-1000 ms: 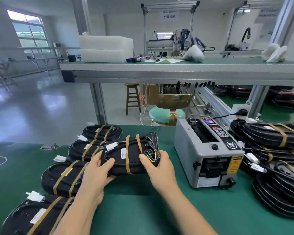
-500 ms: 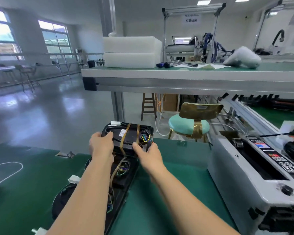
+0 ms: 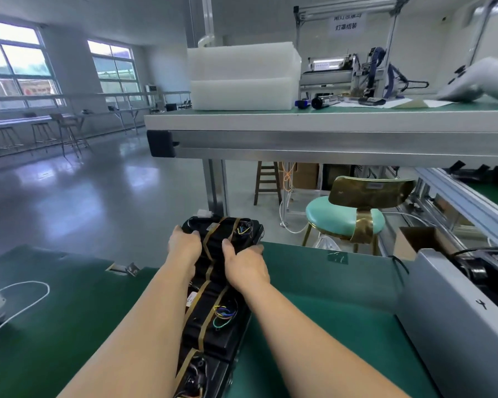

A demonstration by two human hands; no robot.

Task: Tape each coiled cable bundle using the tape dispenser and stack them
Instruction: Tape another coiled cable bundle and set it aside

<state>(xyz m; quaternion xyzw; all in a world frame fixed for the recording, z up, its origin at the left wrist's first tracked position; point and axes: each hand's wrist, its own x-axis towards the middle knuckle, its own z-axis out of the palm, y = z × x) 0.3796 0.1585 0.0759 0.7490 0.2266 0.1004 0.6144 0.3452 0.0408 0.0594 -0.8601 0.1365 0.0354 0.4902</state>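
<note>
Taped cable bundle (image 3: pixel 227 228): 12 o'clock on green bench (image 3: pixel 328 326), heading the row of taped bundles (image 3: pixel 213 320), left hand (image 3: pixel 184 244) and right hand (image 3: pixel 246 264) gripping its sides; stacking step, seemingly; next, seat squarely and let go.

Factory assembly workshop is indicated: a green-matted surface (image 3: pixel 328 297), an aluminium-framed upper shelf (image 3: pixel 328 140), stacked translucent trays (image 3: pixel 243 76), a benchtop machine (image 3: pixel 365 73), a grey tape dispenser (image 3: pixel 457 317) and a wooden stool (image 3: pixel 267 182) are seen.

I see stacked white bins (image 3: pixel 243 76) at upper centre. A teal chair (image 3: pixel 344 216) sits mid-right, a wooden stool (image 3: pixel 267 181) near it.
</note>
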